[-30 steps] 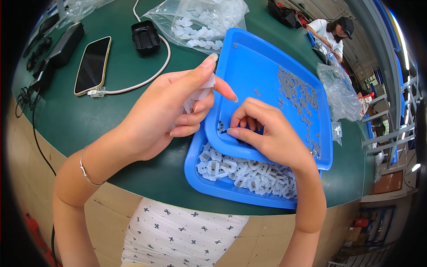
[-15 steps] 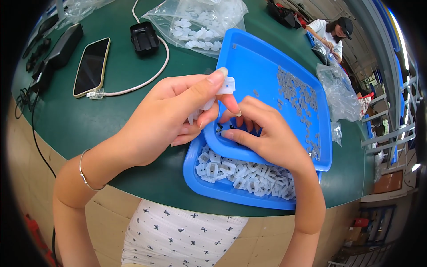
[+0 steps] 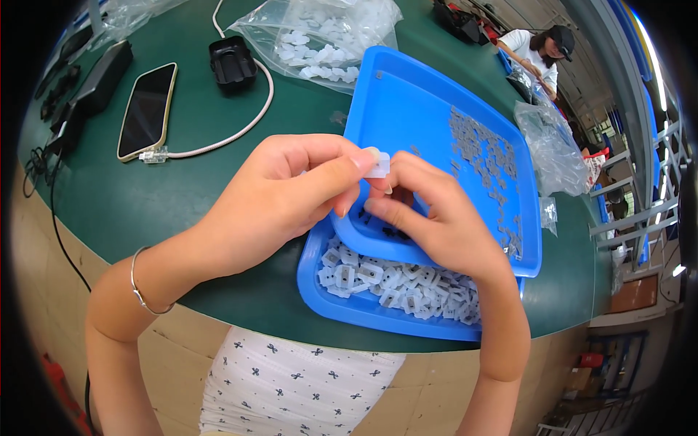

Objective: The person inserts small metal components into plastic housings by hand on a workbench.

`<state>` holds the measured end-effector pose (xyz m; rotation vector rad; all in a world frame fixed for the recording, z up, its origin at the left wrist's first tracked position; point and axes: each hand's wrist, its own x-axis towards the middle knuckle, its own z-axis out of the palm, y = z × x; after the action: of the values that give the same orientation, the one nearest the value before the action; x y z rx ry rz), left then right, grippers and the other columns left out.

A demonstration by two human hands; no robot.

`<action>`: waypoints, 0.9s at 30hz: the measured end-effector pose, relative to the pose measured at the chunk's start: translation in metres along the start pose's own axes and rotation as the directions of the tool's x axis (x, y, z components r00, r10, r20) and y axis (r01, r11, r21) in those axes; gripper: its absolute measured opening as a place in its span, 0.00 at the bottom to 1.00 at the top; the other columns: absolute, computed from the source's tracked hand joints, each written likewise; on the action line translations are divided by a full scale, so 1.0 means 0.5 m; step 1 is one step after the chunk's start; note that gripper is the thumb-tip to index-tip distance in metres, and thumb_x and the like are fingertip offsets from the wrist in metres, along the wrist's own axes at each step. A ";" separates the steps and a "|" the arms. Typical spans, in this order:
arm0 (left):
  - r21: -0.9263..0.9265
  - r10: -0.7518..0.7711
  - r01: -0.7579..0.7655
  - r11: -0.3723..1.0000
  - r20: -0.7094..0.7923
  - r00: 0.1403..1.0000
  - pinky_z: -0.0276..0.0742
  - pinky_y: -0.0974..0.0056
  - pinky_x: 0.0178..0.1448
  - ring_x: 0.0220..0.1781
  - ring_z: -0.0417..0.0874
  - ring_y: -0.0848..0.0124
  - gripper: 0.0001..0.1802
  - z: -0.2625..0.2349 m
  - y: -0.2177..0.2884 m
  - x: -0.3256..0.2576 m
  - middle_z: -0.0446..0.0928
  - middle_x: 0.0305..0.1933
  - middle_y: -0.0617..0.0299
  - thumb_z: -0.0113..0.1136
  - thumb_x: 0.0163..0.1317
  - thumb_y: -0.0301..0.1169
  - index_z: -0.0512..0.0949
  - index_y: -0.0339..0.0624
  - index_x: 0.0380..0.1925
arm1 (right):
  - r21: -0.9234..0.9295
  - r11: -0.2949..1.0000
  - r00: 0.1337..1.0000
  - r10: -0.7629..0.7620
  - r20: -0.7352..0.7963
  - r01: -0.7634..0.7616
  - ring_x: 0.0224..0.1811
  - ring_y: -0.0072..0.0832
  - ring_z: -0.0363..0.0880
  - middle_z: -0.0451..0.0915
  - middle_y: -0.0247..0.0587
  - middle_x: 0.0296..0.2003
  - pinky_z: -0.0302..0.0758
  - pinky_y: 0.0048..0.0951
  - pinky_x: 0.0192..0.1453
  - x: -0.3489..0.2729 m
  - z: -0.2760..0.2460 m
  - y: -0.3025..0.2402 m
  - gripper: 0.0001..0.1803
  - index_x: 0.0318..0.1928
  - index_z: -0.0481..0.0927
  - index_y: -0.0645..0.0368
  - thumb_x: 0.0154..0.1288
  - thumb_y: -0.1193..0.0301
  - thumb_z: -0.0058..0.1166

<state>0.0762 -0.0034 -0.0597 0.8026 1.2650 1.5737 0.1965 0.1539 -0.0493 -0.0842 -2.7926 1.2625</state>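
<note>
My left hand (image 3: 291, 192) pinches a small white plastic part (image 3: 377, 163) between thumb and forefinger, just above the blue trays. My right hand (image 3: 436, 214) meets it, fingertips touching the same part; whether it holds anything of its own is hidden. Under both hands an upper blue tray (image 3: 407, 94) carries several small grey pieces (image 3: 483, 149) along its right side. It rests on a lower blue tray (image 3: 342, 309) filled with white plastic parts (image 3: 392, 280).
On the green table (image 3: 182, 189) lie a phone (image 3: 147, 109) with a white cable, a black charger block (image 3: 233, 59), dark adapters (image 3: 98, 73) at far left, and clear bags of white parts (image 3: 320, 36). Another bag (image 3: 549, 145) sits right. A seated person (image 3: 538, 47) works beyond.
My left hand lifted from the tray's edge with the white part, and my right hand rose from the tray to meet it at the fingertips.
</note>
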 end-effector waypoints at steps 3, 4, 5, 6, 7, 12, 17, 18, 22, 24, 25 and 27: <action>-0.016 0.036 -0.037 0.999 -0.054 0.998 0.49 0.80 0.16 0.14 0.55 0.88 0.15 -0.004 -0.010 0.002 0.67 0.19 0.70 0.45 0.65 0.35 0.77 0.35 0.36 | 0.272 0.962 0.990 0.067 -0.120 -0.032 0.34 0.22 0.72 0.75 0.36 0.30 0.68 0.22 0.42 -0.006 0.000 0.000 0.06 0.36 0.75 0.63 0.61 0.73 0.53; 0.021 0.056 -0.055 0.998 -0.037 0.998 0.49 0.81 0.17 0.15 0.56 0.88 0.15 -0.005 -0.011 0.002 0.68 0.20 0.70 0.44 0.65 0.35 0.77 0.35 0.37 | 0.273 0.961 0.991 0.068 -0.119 -0.033 0.34 0.22 0.72 0.75 0.36 0.30 0.68 0.22 0.42 -0.006 -0.002 -0.002 0.06 0.36 0.75 0.63 0.61 0.73 0.53; 0.057 0.075 -0.073 0.996 -0.020 0.997 0.50 0.81 0.17 0.15 0.56 0.88 0.16 -0.006 -0.012 0.002 0.68 0.21 0.70 0.44 0.65 0.35 0.77 0.35 0.37 | 0.330 0.944 0.986 0.061 -0.157 -0.006 0.35 0.20 0.72 0.75 0.35 0.31 0.69 0.21 0.42 -0.007 -0.005 -0.008 0.07 0.37 0.75 0.63 0.62 0.73 0.53; 0.057 0.075 -0.073 0.996 -0.021 0.997 0.50 0.81 0.17 0.15 0.56 0.88 0.16 -0.005 -0.007 -0.001 0.68 0.21 0.70 0.44 0.65 0.35 0.77 0.35 0.37 | 0.385 0.923 0.979 0.056 -0.196 0.025 0.35 0.18 0.72 0.76 0.33 0.32 0.69 0.21 0.42 -0.008 -0.008 -0.011 0.07 0.38 0.76 0.62 0.62 0.72 0.53; 0.068 0.057 -0.056 0.996 -0.007 0.998 0.53 0.79 0.21 0.19 0.59 0.87 0.14 -0.004 0.000 -0.005 0.70 0.22 0.70 0.45 0.64 0.35 0.78 0.37 0.36 | 0.351 0.935 0.982 0.019 -0.190 0.050 0.35 0.18 0.73 0.76 0.33 0.32 0.70 0.20 0.40 -0.009 -0.015 -0.010 0.08 0.41 0.76 0.62 0.62 0.73 0.52; 0.111 0.056 -0.058 0.992 0.024 0.998 0.56 0.77 0.26 0.24 0.63 0.85 0.14 -0.004 0.001 -0.006 0.71 0.23 0.70 0.46 0.65 0.34 0.78 0.38 0.36 | 0.400 0.913 0.973 0.017 -0.229 0.078 0.34 0.19 0.74 0.77 0.34 0.33 0.72 0.20 0.40 -0.010 -0.020 -0.015 0.08 0.41 0.76 0.63 0.63 0.74 0.52; 0.144 0.113 -0.115 0.983 0.025 0.993 0.52 0.81 0.21 0.18 0.59 0.88 0.15 -0.001 -0.007 -0.003 0.69 0.21 0.70 0.44 0.66 0.36 0.77 0.36 0.38 | 0.477 0.871 0.958 0.023 -0.287 0.122 0.33 0.21 0.77 0.78 0.38 0.33 0.75 0.21 0.38 -0.012 -0.015 -0.017 0.07 0.40 0.74 0.65 0.63 0.75 0.52; 0.144 0.114 -0.116 0.983 0.023 0.993 0.52 0.81 0.21 0.18 0.59 0.88 0.15 0.000 -0.009 -0.005 0.69 0.21 0.70 0.44 0.66 0.36 0.77 0.36 0.38 | 0.481 0.869 0.951 0.038 -0.307 0.121 0.32 0.22 0.77 0.78 0.40 0.32 0.75 0.22 0.38 -0.013 -0.015 -0.021 0.07 0.40 0.73 0.65 0.63 0.76 0.52; 0.143 0.127 -0.130 0.981 0.027 0.991 0.58 0.78 0.27 0.25 0.65 0.85 0.14 0.003 -0.005 -0.011 0.71 0.23 0.69 0.47 0.65 0.34 0.77 0.35 0.37 | 0.491 0.860 0.933 0.052 -0.355 0.139 0.31 0.23 0.78 0.78 0.42 0.31 0.76 0.22 0.37 -0.015 -0.013 -0.032 0.07 0.40 0.71 0.65 0.62 0.76 0.52; 0.146 0.125 -0.129 0.981 0.033 0.992 0.62 0.76 0.29 0.27 0.68 0.83 0.13 0.004 -0.005 -0.012 0.72 0.24 0.69 0.49 0.64 0.34 0.77 0.35 0.35 | 0.510 0.850 0.931 0.067 -0.360 0.136 0.32 0.22 0.78 0.78 0.41 0.31 0.76 0.22 0.37 -0.016 -0.010 -0.042 0.07 0.40 0.71 0.65 0.62 0.76 0.52; 0.156 0.158 -0.158 0.975 0.014 0.987 0.62 0.76 0.29 0.27 0.67 0.83 0.13 0.005 -0.010 -0.012 0.71 0.24 0.70 0.50 0.64 0.34 0.77 0.34 0.35 | 0.528 0.839 0.928 0.081 -0.364 0.134 0.32 0.22 0.78 0.78 0.41 0.30 0.76 0.22 0.38 -0.016 -0.007 -0.045 0.07 0.40 0.71 0.65 0.62 0.77 0.52; 0.166 0.191 -0.188 0.968 -0.003 0.982 0.62 0.76 0.28 0.26 0.67 0.84 0.12 0.007 -0.015 -0.013 0.71 0.23 0.71 0.51 0.64 0.33 0.78 0.34 0.35 | 0.514 0.847 0.923 0.081 -0.375 0.135 0.32 0.20 0.77 0.77 0.39 0.30 0.75 0.20 0.38 -0.018 0.001 -0.048 0.07 0.40 0.71 0.65 0.62 0.77 0.52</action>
<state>0.0834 -0.0079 -0.0657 1.0422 1.3791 1.6449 0.2051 0.1367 -0.0320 -0.2280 -2.0279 1.7441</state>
